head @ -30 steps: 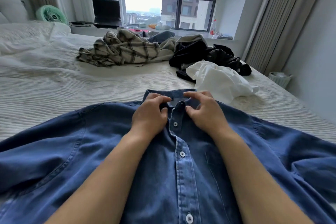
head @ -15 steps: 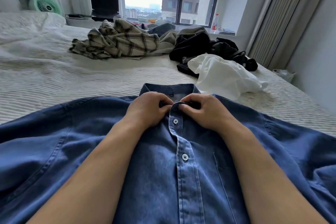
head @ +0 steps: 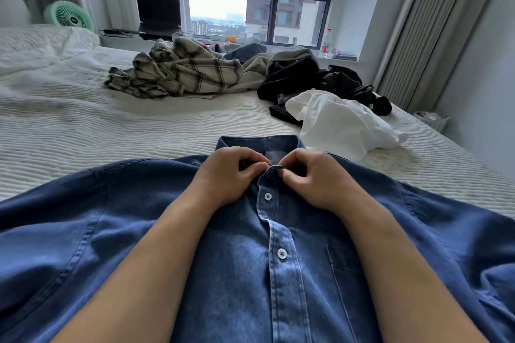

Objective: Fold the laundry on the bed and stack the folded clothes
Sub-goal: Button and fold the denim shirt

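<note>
Both hands [head: 278, 175] on denim shirt [head: 239, 273] collar.

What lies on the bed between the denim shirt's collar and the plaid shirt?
Only bare ribbed bedspread, seen in the head view, between the denim shirt collar and the plaid shirt.

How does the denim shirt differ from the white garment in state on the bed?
The denim shirt lies spread flat, front up, both hands pinching its collar; the white garment sits crumpled and untouched. The denim shirt is nearest the camera; the white garment lies beyond it, to the right. Both rest unfolded on the bed.
</note>
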